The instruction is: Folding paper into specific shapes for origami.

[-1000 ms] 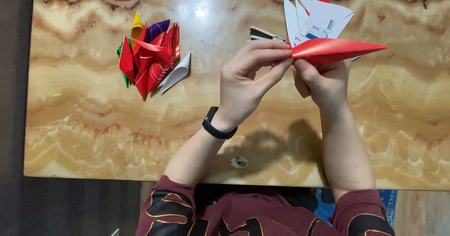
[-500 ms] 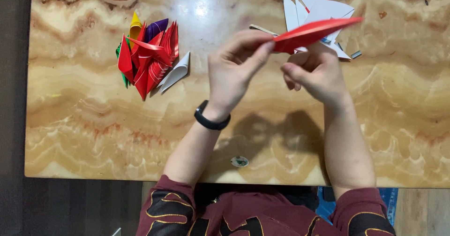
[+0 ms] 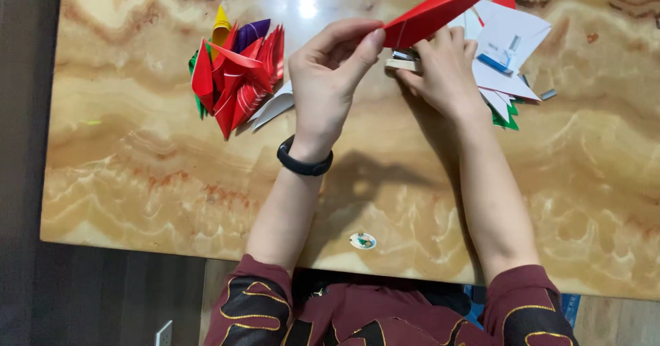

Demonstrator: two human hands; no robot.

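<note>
**Red folded paper held over a marble table**

Marble-patterned tabletop (image 3: 172,181) in cream and orange fills most of the view. On its far left a heap of folded paper pieces (image 3: 237,78), mostly red with yellow, purple and green among them, is seen lying well apart from the hands. On the far right a loose stack of white paper sheets (image 3: 512,50) is spread out, with green and red edges showing from under it. A long, pointed piece of red folded paper (image 3: 443,9) is held above the table, slanting up towards the far right. Its near left end is pinched between thumb and fingers of the left hand (image 3: 330,71), on whose wrist a black wristband (image 3: 304,161) is worn. The right hand (image 3: 443,71) is placed just under the red paper, its fingers curled around a small pale object; whether the paper is touched by it cannot be told.
</note>
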